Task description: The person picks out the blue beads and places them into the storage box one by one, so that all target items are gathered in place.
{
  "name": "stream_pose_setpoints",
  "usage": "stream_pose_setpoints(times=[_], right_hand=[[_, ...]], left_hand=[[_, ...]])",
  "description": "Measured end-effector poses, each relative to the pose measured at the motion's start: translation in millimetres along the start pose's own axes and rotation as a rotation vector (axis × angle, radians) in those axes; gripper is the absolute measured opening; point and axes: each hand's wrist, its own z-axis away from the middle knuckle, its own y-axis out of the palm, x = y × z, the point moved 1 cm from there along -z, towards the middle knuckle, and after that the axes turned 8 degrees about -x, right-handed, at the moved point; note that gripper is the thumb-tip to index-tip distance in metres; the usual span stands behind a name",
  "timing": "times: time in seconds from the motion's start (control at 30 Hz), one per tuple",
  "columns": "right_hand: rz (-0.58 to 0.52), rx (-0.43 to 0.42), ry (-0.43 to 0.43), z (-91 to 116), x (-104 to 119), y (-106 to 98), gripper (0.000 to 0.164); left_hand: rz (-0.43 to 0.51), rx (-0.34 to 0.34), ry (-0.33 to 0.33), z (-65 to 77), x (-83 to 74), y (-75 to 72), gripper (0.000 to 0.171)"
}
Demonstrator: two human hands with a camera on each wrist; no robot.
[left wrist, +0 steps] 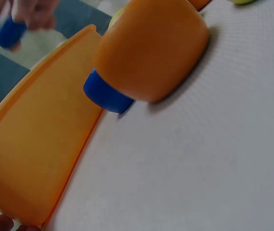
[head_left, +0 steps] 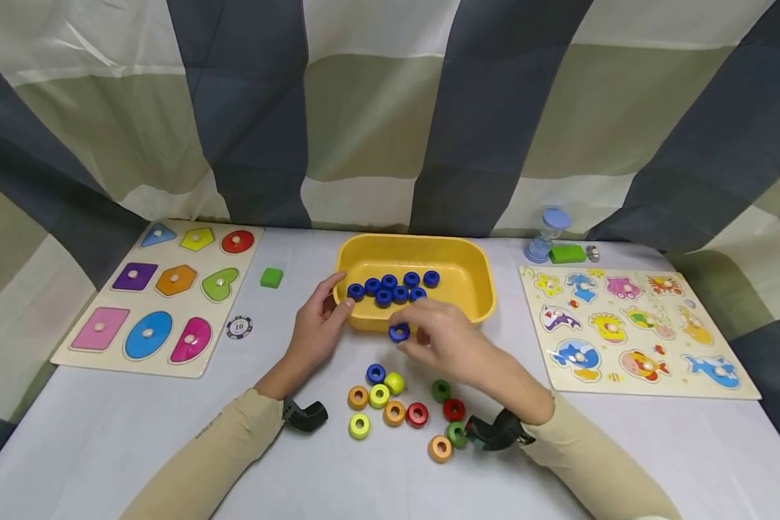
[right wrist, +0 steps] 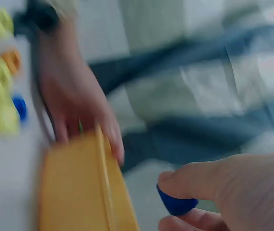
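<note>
My right hand [head_left: 443,338] pinches a blue ring-shaped bead [head_left: 399,332] between thumb and fingers, over the front rim of a yellow tray [head_left: 484,296]. In the right wrist view the same blue bead [right wrist: 178,204] shows between the thumb and fingertips. At the tray's left end, my left hand [head_left: 318,321] grips the rim, its thumb near the front corner. Several blue beads [head_left: 399,295] lie on the tray's floor, mostly toward the left and middle. On the table in front are loose beads: one blue [head_left: 375,373], with orange [head_left: 394,413], yellow [head_left: 360,426], red [head_left: 417,414] and green [head_left: 440,391] ones.
A shape puzzle board [head_left: 198,303] lies at the left, with a green block [head_left: 271,278] and a poker chip [head_left: 239,327] beside it. An animal puzzle board [head_left: 598,303] lies at the right; behind it stand an hourglass [head_left: 547,235] and a green block [head_left: 567,253].
</note>
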Motion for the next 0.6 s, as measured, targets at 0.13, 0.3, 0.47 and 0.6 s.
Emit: stream_pose_setpoints(times=[0.13,0.3,0.47,0.6], right_hand=[[-0.046,-0.137,0.174,-21.3,-26.6,-22.6,0.026],[0.013,-0.033,0.38,-38.9,-65.7,-10.5,0.026],[0.092,0.057,0.447,-41.2,-84.4,2.7,0.026],[0.084,0.079,0.443,-43.0,-85.5,5.9,0.027]], left_hand=[[-0.009,-0.021,0.009,0.8,0.3,-2.3,0.048],[0.0,-0.007,0.001,3.3,1.7,0.5,0.048],[0.002,-0.005,0.006,3.7,1.5,3.5,0.048],[0.005,-0.015,0.014,1.9,0.9,2.3,0.048]])
